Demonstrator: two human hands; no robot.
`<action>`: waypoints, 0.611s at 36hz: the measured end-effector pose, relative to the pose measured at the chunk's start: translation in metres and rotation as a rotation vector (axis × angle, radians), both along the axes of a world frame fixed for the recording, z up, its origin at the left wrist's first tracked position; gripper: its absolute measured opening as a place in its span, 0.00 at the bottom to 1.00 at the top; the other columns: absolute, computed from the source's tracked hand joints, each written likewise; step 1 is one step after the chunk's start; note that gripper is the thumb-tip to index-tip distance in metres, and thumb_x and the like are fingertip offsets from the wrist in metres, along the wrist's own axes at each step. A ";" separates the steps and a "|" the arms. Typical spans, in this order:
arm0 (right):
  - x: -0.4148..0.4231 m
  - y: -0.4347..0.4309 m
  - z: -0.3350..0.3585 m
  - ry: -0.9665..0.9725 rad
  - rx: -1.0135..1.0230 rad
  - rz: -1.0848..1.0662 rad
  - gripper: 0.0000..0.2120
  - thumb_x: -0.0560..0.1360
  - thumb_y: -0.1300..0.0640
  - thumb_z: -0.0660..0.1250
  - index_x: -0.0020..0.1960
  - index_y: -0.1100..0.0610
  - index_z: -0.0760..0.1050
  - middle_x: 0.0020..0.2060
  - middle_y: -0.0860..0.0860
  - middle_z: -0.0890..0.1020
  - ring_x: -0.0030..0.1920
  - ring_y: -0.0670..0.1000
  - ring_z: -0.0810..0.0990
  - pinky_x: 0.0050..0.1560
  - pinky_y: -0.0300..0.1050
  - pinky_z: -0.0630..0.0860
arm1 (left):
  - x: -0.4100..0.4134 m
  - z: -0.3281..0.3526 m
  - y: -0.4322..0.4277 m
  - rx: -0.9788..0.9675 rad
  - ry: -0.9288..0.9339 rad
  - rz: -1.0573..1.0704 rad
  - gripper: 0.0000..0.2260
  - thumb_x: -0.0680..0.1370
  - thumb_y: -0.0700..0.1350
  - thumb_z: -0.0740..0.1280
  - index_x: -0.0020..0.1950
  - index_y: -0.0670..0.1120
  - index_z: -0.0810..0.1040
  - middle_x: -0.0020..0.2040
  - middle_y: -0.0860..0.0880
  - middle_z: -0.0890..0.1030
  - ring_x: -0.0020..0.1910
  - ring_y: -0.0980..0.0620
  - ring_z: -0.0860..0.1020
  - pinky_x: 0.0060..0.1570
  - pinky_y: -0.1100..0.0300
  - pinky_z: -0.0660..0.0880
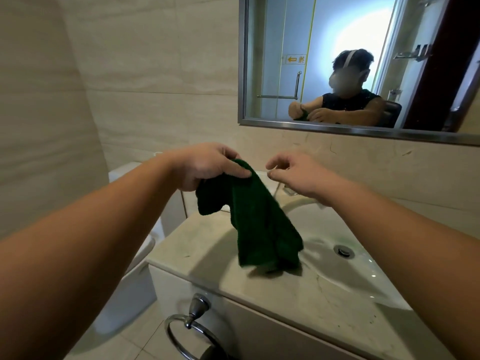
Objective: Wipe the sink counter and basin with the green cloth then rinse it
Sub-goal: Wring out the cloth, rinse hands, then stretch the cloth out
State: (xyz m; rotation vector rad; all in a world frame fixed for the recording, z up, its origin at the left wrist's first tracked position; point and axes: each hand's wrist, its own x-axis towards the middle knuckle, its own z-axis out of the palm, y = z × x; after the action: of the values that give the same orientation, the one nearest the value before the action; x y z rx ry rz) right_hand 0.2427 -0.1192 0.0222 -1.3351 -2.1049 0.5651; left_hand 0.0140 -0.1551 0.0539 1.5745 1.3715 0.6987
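Left hand (207,165): fingers pinch the top of the green cloth (259,224); this is the hand nearer to it.
Green cloth: hangs with its long axis downward, and its lower end is at the basin (363,276) rim.
Right hand (293,172): just right of the cloth top and apart from it, fingers loosely curled, holding nothing.
Surface (197,245): pale stone around the basin.
Room: toilet (135,268) at left, mirror (285,48) above.

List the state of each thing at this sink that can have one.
green cloth, unfolded, hanging from its top edge over the basin rim
left hand, grip pinching the cloth's top
right hand, fingers loosely curled, off the cloth
basin, wet, no standing water
drain, open or plugged cannot be told
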 end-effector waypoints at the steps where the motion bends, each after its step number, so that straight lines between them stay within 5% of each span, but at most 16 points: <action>1: -0.004 -0.005 0.001 0.063 -0.024 0.031 0.11 0.76 0.46 0.72 0.53 0.53 0.81 0.45 0.50 0.83 0.46 0.52 0.82 0.53 0.55 0.82 | 0.003 -0.003 0.000 0.019 -0.037 0.051 0.11 0.79 0.43 0.76 0.59 0.41 0.83 0.54 0.35 0.86 0.51 0.41 0.87 0.50 0.48 0.84; 4: -0.018 -0.024 0.003 0.044 -0.209 0.146 0.23 0.73 0.38 0.75 0.52 0.58 0.77 0.42 0.53 0.85 0.42 0.52 0.84 0.46 0.52 0.82 | 0.018 -0.012 0.001 0.069 -0.059 0.136 0.12 0.83 0.49 0.71 0.62 0.42 0.82 0.58 0.36 0.85 0.52 0.42 0.86 0.55 0.44 0.83; 6: -0.027 -0.030 -0.001 -0.100 -0.134 0.174 0.20 0.73 0.37 0.74 0.49 0.53 0.78 0.43 0.50 0.86 0.45 0.52 0.85 0.47 0.49 0.81 | 0.025 -0.016 0.002 0.087 -0.041 0.169 0.13 0.84 0.52 0.69 0.61 0.45 0.82 0.56 0.38 0.86 0.50 0.43 0.86 0.49 0.46 0.85; 12: -0.036 -0.028 -0.006 0.213 -0.224 0.201 0.12 0.78 0.58 0.73 0.51 0.66 0.76 0.48 0.65 0.86 0.49 0.60 0.88 0.52 0.52 0.86 | 0.013 -0.013 0.002 0.146 0.039 0.218 0.18 0.76 0.61 0.77 0.55 0.48 0.85 0.50 0.41 0.88 0.51 0.40 0.88 0.54 0.43 0.86; 18: -0.022 -0.004 -0.005 0.126 -0.099 0.026 0.05 0.78 0.58 0.65 0.52 0.54 0.78 0.43 0.54 0.82 0.45 0.55 0.82 0.45 0.52 0.78 | -0.036 0.007 -0.007 -0.005 0.142 -0.023 0.16 0.72 0.39 0.80 0.57 0.40 0.81 0.52 0.38 0.88 0.52 0.37 0.87 0.50 0.47 0.84; 22: -0.012 -0.005 0.005 -0.220 0.012 0.058 0.14 0.77 0.45 0.71 0.57 0.49 0.73 0.46 0.46 0.78 0.48 0.50 0.78 0.44 0.46 0.71 | -0.049 0.007 -0.009 0.145 0.532 -0.065 0.10 0.73 0.36 0.78 0.51 0.44 0.83 0.49 0.41 0.87 0.49 0.38 0.87 0.47 0.47 0.84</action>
State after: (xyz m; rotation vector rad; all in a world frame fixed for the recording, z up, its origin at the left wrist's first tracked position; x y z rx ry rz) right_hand 0.2306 -0.1241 0.0270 -1.3878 -2.3263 0.4451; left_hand -0.0352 -0.1639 0.0613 2.0051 1.6647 0.3541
